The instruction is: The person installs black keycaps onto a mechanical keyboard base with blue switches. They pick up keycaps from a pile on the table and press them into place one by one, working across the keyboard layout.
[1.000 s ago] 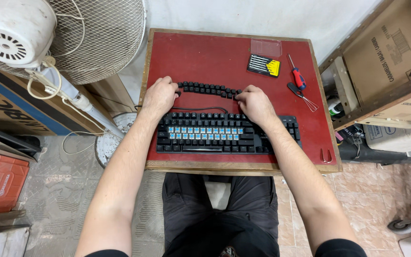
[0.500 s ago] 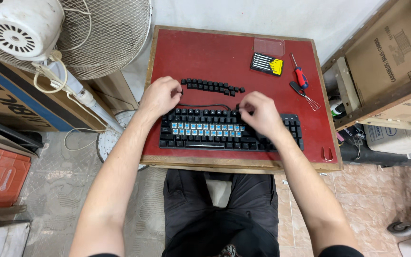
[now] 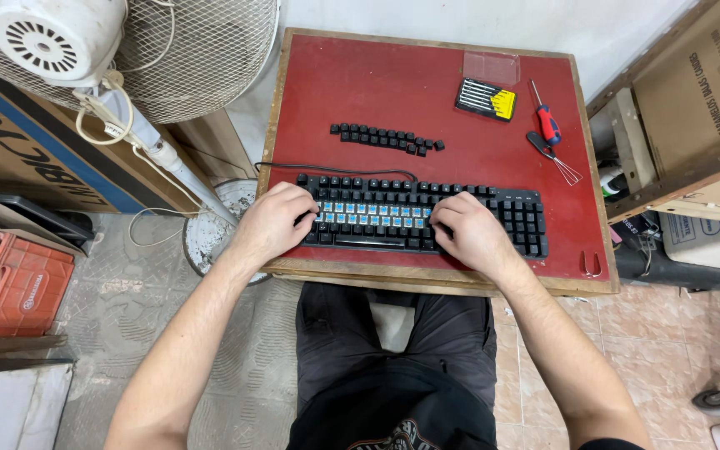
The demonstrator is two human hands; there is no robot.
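A black keyboard (image 3: 510,218) lies near the front edge of a red-topped table (image 3: 427,100); its middle rows have bare blue switches where keycaps are off. My left hand (image 3: 275,221) rests on the keyboard's left end with fingers curled over the keys. My right hand (image 3: 470,233) lies on its middle-right part, fingers bent onto the exposed switches. Whether either hand pinches a keycap is hidden. A row of loose black keycaps (image 3: 387,137) sits on the table behind the keyboard.
A case of small screwdriver bits (image 3: 485,98), a red-handled screwdriver (image 3: 547,123) and a wire keycap puller (image 3: 558,160) lie at the table's back right. A white fan (image 3: 110,50) stands left; cardboard boxes (image 3: 702,100) right, a red crate (image 3: 6,283) on the floor.
Both hands have come back from the row of loose keycaps onto the keyboard. The keycap row now lies uncovered behind it.
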